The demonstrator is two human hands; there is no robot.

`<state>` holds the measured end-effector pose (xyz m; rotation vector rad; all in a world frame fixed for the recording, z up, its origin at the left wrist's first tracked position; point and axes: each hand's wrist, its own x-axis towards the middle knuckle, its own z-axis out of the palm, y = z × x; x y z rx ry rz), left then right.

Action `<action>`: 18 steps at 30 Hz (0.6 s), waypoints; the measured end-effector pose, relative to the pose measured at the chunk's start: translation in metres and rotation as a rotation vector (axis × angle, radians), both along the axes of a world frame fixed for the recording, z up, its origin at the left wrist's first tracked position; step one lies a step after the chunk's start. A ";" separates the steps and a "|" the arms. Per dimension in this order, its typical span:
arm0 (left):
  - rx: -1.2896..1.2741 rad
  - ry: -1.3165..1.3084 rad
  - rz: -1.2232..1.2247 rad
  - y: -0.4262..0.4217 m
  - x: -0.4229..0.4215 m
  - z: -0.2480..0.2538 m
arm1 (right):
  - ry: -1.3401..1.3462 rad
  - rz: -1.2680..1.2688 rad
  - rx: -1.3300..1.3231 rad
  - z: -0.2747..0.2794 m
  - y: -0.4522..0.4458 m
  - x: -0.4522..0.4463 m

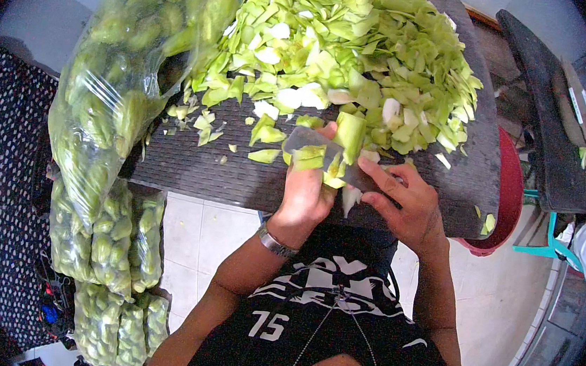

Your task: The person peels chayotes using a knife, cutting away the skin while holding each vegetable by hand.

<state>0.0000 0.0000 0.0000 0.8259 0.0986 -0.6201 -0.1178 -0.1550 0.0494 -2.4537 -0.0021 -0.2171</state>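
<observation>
A peeled, pale green oblong fruit (350, 138) stands at the black table's near edge, between my hands. Beside it, a flat grey blade (302, 142) with cut green pieces lying on it passes over the fingers of my left hand (306, 188). That hand is closed around the fruit's lower left side, though the blade hides part of the grip. At the blade's right end, my right hand (407, 201) has its fingers bent around what seems to be the knife; the handle is hidden. Loose green slices (265, 156) lie left of the blade.
A large heap of pale green slices (363, 41) covers the far table. A clear bag of green fruit (116, 81) leans at the left, above several more filled bags (111, 243). A red tub (507, 196) and another dark table (568, 181) stand at right.
</observation>
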 end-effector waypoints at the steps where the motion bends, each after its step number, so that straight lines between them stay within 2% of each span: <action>1: 0.008 -0.018 -0.048 0.005 -0.002 0.003 | -0.023 -0.030 -0.005 -0.002 -0.003 0.001; 5: 0.012 0.036 -0.196 0.012 -0.008 0.031 | -0.076 -0.169 0.116 -0.001 -0.032 0.004; 7: -0.034 0.081 -0.204 0.014 -0.007 0.031 | 0.220 -0.255 0.469 0.000 -0.047 0.002; 9: -0.056 0.147 -0.170 0.010 0.000 0.032 | 0.405 -0.290 0.882 0.008 -0.058 0.002; 10: -0.046 0.139 -0.171 0.009 0.003 0.031 | 0.392 -0.312 1.078 0.010 -0.050 0.002; 13: -0.025 0.120 -0.184 0.007 0.008 0.025 | 0.424 -0.307 1.070 0.017 -0.028 0.001; 14: -0.027 0.118 -0.195 0.007 0.008 0.025 | 0.395 -0.241 0.918 0.006 -0.024 0.001; 16: -0.053 0.104 -0.180 0.006 0.008 0.018 | 0.073 -0.075 0.331 0.002 0.000 -0.003; 17: -0.081 0.093 -0.152 0.003 0.006 0.008 | -0.044 0.023 0.132 0.005 0.007 -0.006; 18: -0.110 0.082 -0.123 0.002 0.005 0.005 | -0.021 0.011 0.114 0.008 0.014 -0.009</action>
